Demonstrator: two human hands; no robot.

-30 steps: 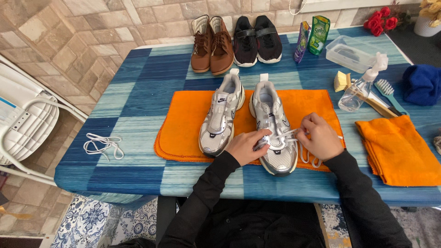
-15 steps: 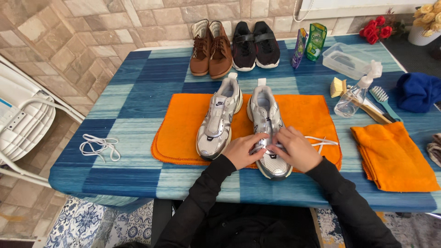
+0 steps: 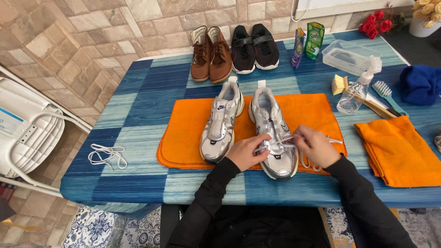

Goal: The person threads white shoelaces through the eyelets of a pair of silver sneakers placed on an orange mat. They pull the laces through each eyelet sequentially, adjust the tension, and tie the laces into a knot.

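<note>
Both hands work at a silver sneaker (image 3: 274, 133) lying on an orange cloth (image 3: 312, 112) on the blue striped table (image 3: 138, 115). The left hand (image 3: 245, 152) rests against the shoe's side, fingers curled at the eyelets, while the right hand (image 3: 317, 146) pinches a white shoelace (image 3: 287, 145) between closed fingertips — the lace runs across the toe end. Its laceless mate (image 3: 222, 121) sits just beside it; a loose lace (image 3: 106, 154) lies well apart, near the table's left edge.
</note>
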